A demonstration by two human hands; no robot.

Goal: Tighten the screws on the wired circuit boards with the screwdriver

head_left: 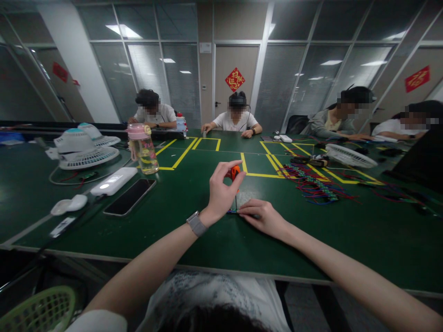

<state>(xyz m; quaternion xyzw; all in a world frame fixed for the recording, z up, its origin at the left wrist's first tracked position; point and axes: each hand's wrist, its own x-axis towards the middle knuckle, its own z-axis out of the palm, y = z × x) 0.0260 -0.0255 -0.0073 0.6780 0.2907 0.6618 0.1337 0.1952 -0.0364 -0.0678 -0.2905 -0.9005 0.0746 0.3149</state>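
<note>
The green tabletop (187,244) is supporting the work, offering a firm base to press against. The right grip (265,219) is resting low on it, fingertips down beside the work; whether they are pinching or merely bracing, I cannot tell. The left grip (221,191) is clasping, thumb against fingers, an orange-handled tool (236,172), apparently a screwdriver, standing nearly upright; holding it plumb should be helping its tip seat. The small circuit board (231,211) is lying by the shaft's lower end, probably needing steady bracing and light pressure.
</note>
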